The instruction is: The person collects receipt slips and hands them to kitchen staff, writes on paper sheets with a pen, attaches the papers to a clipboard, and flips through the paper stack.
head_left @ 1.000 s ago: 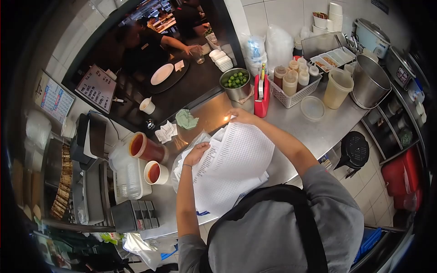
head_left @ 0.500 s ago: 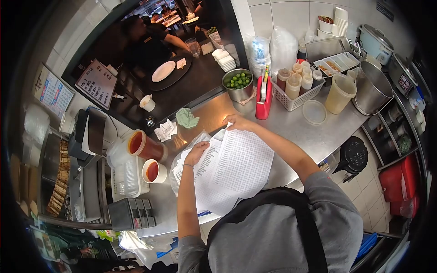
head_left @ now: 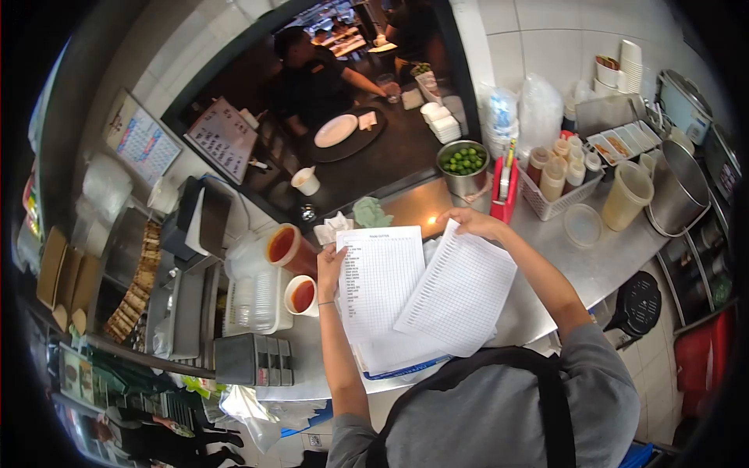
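Observation:
In front of me my left hand (head_left: 329, 269) is closed on the left edge of a printed sheet (head_left: 382, 273) with a list of names down one side and a grid. My right hand (head_left: 472, 224) pinches the top corner of a second gridded sheet (head_left: 460, 285), which slants to the right and overlaps the first. More paper lies underneath, along with something with a blue edge (head_left: 409, 368), partly hidden. Near my left hand stand a paper cup of red sauce (head_left: 303, 296) and a larger tub of red sauce (head_left: 287, 246).
A crumpled green cloth (head_left: 372, 212) and tissues lie behind the papers. Farther right are a metal pot of green limes (head_left: 463, 168), a red tape dispenser (head_left: 505, 191) and a basket of sauce bottles (head_left: 558, 191). Beyond the pass window, a person (head_left: 320, 86) reaches toward a glass.
The list sheet has come into full view on the left, while the right sheet has been drawn away from it and tilted. My view has shifted, so the surroundings sit farther right.

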A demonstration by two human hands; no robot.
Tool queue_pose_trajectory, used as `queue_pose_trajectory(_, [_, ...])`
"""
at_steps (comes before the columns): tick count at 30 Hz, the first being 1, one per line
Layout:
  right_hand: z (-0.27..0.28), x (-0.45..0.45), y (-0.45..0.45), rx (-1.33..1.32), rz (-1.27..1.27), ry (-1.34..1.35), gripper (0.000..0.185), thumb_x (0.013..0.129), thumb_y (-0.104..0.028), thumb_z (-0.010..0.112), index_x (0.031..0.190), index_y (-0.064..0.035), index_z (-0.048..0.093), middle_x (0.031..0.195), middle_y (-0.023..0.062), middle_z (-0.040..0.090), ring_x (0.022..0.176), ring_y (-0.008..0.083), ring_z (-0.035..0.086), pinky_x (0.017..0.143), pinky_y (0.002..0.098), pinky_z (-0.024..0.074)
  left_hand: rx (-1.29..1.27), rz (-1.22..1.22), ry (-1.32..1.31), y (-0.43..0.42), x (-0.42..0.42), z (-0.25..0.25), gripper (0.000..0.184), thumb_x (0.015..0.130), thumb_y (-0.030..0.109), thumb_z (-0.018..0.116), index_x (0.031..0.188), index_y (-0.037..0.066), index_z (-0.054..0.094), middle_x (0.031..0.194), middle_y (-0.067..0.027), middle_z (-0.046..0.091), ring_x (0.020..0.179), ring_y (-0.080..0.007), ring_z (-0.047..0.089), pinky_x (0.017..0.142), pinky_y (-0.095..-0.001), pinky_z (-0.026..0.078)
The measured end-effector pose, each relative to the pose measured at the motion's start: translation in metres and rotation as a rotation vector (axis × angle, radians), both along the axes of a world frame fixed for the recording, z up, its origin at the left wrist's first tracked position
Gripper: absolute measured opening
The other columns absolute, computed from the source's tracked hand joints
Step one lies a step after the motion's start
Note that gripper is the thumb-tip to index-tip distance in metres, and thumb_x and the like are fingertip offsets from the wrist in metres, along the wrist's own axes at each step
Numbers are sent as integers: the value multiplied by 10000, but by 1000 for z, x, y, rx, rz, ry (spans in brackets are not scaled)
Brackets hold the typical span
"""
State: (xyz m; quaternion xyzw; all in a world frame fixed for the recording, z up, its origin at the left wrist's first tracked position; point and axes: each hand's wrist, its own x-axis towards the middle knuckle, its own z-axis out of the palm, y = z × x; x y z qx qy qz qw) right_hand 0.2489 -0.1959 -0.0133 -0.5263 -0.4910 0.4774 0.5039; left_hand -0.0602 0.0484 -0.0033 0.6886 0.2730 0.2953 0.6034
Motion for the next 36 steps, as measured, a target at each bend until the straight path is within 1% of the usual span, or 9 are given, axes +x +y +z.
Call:
queue_pose_trajectory(5, [-29,-22,35,93,68,-90,513,675,125,468,1163,-29,515,942,40,598,882,133,569,813,269,428,263,170,-188,22,-16,68,161,911,120,515,924,-31,569,779,-39,643,653,-52,563,587,-185,437])
queue_pose_trajectory(13, [-64,-71,101,165,-42,-323,470,644,129,478,1081,-25,558,1014,82,598,956,184,570,833,294,441,303,292,-370,38,-21,164,177,909,138,524,879,-29,571,753,-40,633,599,-50,545,543,-183,420])
queue_pose_trajectory(16, [-83,-83,106,286,-31,-475,459,639,102,532,1079,-25,562,1048,103,596,995,221,567,855,298,436,353,296,-418,46,-25,184,173,903,149,542,863,-13,588,776,-31,633,622,-55,548,564,-197,433])
queue_pose_trajectory(18, [-88,-87,105,201,-16,-502,476,632,94,566,1091,-31,560,1070,110,587,1019,231,558,870,300,427,354,316,-446,46,-24,192,172,902,146,545,870,-17,592,775,-30,631,622,-55,547,564,-201,435])
queue_pose_trajectory(27, [-87,-84,100,232,-33,-458,496,623,118,562,1096,-28,539,1104,131,573,1069,262,538,946,327,406,266,258,-445,18,-20,193,152,900,121,542,853,-13,596,780,-37,631,619,-53,555,548,-190,441])
queue_pose_trajectory(28, [-86,-84,98,167,-32,-471,570,606,137,546,1154,-18,517,1123,138,568,1078,262,534,961,325,399,248,248,-441,12,-18,191,153,900,121,541,847,-12,594,781,-38,631,614,-52,555,542,-188,441])
queue_pose_trajectory(31, [-95,-86,103,168,-83,-360,494,638,84,573,1124,-4,543,1112,154,583,1085,282,536,926,311,409,174,202,-436,0,-14,185,148,902,116,532,866,-19,581,794,-59,637,620,-69,583,541,-193,470])
queue_pose_trajectory(34, [-97,-89,114,235,-69,-307,453,778,-93,602,1214,-15,506,1123,154,587,1088,256,540,946,309,402,64,115,-446,-12,-11,174,138,904,104,518,903,-27,561,825,-94,645,663,-109,623,581,-212,513])
queue_pose_trajectory(36, [-82,-91,110,171,-93,-43,476,808,-209,575,1234,-16,489,1133,148,582,1090,246,539,949,315,400,-22,68,-456,-24,-11,168,136,905,97,512,921,-24,570,857,-95,647,690,-114,623,607,-217,508])
